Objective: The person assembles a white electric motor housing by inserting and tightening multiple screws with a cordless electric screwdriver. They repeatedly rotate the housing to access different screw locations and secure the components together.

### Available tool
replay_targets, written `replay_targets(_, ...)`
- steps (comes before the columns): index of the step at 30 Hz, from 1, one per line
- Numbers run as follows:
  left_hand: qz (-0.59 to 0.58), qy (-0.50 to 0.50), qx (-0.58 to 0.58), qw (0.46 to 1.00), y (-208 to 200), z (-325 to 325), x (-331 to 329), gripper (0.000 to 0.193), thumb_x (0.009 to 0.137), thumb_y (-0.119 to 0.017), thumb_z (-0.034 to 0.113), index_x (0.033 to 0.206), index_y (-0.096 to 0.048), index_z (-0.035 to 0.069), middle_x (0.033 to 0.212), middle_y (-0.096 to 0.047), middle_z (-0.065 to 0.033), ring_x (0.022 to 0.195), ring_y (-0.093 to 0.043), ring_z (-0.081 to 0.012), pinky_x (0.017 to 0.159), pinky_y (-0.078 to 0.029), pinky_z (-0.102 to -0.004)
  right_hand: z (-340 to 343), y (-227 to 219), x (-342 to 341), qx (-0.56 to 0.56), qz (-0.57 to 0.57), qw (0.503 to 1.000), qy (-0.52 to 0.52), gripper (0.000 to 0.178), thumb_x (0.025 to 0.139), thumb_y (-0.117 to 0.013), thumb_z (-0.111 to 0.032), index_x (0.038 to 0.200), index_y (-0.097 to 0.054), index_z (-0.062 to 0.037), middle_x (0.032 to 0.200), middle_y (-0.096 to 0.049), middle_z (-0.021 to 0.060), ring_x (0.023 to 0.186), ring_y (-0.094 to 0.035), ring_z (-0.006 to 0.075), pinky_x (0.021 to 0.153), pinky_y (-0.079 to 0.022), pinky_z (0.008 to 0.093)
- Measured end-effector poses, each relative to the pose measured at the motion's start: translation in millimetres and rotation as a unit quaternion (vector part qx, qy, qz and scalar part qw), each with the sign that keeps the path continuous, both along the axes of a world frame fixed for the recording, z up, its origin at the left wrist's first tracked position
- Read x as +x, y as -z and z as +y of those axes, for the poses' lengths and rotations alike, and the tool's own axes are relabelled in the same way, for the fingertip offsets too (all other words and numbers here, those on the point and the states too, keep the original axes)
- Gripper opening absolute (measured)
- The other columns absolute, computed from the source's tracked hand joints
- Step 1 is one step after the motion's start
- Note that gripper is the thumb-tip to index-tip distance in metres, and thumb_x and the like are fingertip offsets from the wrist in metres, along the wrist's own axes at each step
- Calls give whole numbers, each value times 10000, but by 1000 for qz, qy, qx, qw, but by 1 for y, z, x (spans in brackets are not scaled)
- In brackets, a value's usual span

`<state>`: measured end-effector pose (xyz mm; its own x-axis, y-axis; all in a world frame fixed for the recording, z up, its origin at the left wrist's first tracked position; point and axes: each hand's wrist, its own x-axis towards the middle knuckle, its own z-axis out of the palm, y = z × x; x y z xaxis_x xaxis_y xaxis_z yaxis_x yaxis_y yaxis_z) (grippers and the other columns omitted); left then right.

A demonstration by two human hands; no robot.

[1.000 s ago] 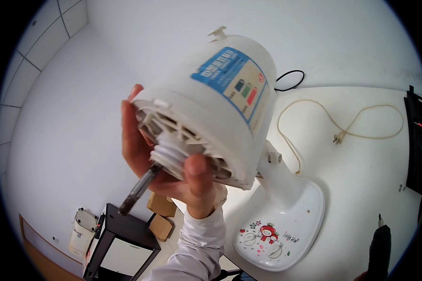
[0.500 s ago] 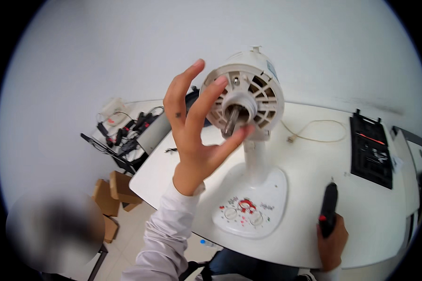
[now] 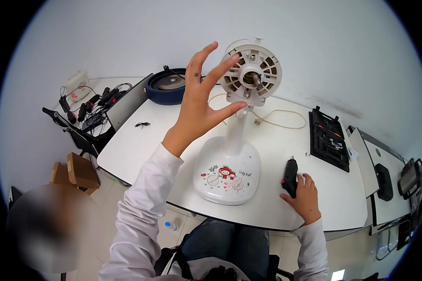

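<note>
A white desk fan stands on the table, its motor head (image 3: 270,70) without blades or front guard and a metal shaft (image 3: 257,81) sticking out of the middle. Its base (image 3: 226,193) carries red cartoon prints and two round knobs. Raised at the left of the motor head, my left hand (image 3: 197,110) is open with thumb and fingers spread wide; whether the fingertips touch the housing I cannot tell. My right hand (image 3: 305,199) rests at the rear end of a black electric screwdriver (image 3: 290,175) lying on the table, its fingers apart around the handle.
A black tool case (image 3: 330,147) lies open at the right, near small loose screws. The fan's cream cord (image 3: 290,112) loops behind the stand. At the back left sits a dark blue round appliance (image 3: 166,96). Cardboard boxes (image 3: 82,171) and a bottle (image 3: 171,226) are on the floor.
My view has shifted, showing more of the table. The left hand has moved from in front of the shaft to the housing's left side. The right hand's fingers have loosened from the screwdriver.
</note>
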<state>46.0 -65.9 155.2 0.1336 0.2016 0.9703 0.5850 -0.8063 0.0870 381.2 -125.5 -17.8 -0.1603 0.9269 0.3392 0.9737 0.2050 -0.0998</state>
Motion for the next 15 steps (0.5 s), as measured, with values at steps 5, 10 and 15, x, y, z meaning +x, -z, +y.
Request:
replay_targets(5,19,-4,7,1000,-1,13,-6,556,675,-811,310,1200,-644,234,1498,-284,-97,1371,-269,-332,1069,-259,-570,5,-121,-77,219,175,942,-187,607,754,-758,-160,1280,-478,-42,1232,-511,151,1035,-556,309,812,-486,363)
replay_targets(10,26,34,31,999,-17,25,4,426,666,-791,218,1082,-709,254,1442,-390,-89,1328,-325,-324,1067,-312,-487,19,-195,-147,310,279,860,-294,382,786,-704,-67,1149,-586,-81,973,-604,65,739,-619,193,610,-507,282)
replay_targets(15,49,28,47,997,-24,25,2,444,629,-795,181,1063,-713,230,1393,-456,-63,1280,-388,-309,1040,-365,-436,50,-200,-161,407,238,821,-322,215,782,-662,11,983,-650,-62,934,-611,58,701,-639,170,578,-516,275)
